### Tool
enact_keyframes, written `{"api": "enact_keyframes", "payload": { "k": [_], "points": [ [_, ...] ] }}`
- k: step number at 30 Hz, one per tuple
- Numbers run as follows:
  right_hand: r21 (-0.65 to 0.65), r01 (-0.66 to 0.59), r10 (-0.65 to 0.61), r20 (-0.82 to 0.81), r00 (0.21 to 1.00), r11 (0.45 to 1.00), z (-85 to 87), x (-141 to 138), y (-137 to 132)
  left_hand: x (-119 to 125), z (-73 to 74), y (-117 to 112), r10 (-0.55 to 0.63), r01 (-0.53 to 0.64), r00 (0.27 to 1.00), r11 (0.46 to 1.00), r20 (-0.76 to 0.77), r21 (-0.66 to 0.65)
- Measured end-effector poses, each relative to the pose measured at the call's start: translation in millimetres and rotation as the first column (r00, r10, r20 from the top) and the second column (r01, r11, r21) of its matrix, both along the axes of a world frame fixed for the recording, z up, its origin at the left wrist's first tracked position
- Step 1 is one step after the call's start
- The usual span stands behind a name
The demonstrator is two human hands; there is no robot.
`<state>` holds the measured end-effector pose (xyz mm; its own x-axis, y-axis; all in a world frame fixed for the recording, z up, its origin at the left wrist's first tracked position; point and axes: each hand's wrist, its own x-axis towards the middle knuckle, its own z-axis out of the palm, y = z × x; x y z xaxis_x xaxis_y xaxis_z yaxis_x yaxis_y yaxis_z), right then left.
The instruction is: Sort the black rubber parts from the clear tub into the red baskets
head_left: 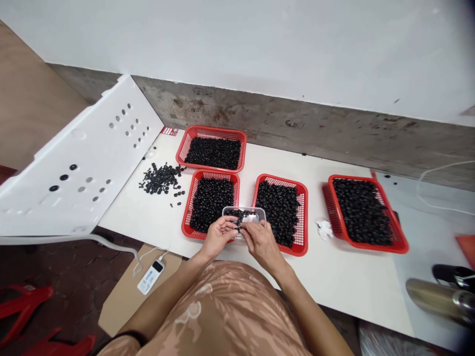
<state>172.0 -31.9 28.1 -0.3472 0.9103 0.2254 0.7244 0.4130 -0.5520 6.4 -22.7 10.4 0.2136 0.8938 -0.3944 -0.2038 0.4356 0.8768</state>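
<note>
My left hand (pixel 219 233) and my right hand (pixel 260 239) meet at the table's front edge, fingers pinched together on small black ring-shaped parts (pixel 238 224). Just beyond the fingertips sits a small clear plastic tray (pixel 260 212) with a few black parts in it, resting between two red baskets. The nearest red basket on the left (pixel 187 212) and the one on the right (pixel 302 217) are both full of black rings.
A third red basket (pixel 211 131) stands farther back and a fourth (pixel 399 242) to the right. A loose pile of black parts (pixel 161 179) lies left. A white perforated panel (pixel 77 163) leans at the left. A metal flask (pixel 440 299) lies right. A power bank (pixel 151 277) rests on cardboard below.
</note>
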Motion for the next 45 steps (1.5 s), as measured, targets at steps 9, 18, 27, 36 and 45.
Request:
{"api": "enact_keyframes", "payload": {
  "k": [9, 18, 27, 36, 45],
  "points": [
    [0.070, -0.009, 0.007, 0.018, 1.000, 0.998, 0.0, 3.4, -5.8, 2.2, 8.2, -2.2, -0.027, 0.033, 0.996, 0.997, -0.082, 0.069],
    [0.132, 0.043, -0.055, 0.086, 0.995, 0.990, -4.4, -3.3, -14.2, 8.6, -2.0, -4.3, 0.067, -0.048, 0.988, 0.990, 0.141, -0.136],
    [0.164, 0.107, -0.131, 0.143, 0.981, 0.981, -11.0, -8.8, -15.7, 9.5, -1.0, -1.7, -0.041, 0.052, 0.995, 0.990, 0.092, -0.128],
    [0.119, 0.021, -0.036, 0.124, 0.992, 0.993, -14.3, -8.4, -7.2, 8.9, -5.8, -2.1, -0.032, 0.042, 0.995, 0.994, 0.097, -0.103],
    [0.247, -0.082, 0.037, 0.184, 0.982, 0.965, -9.8, 0.6, -2.0, 12.4, 8.9, -4.9, -0.004, 0.062, 0.970, 0.972, 0.245, -0.226]
  ]
}}
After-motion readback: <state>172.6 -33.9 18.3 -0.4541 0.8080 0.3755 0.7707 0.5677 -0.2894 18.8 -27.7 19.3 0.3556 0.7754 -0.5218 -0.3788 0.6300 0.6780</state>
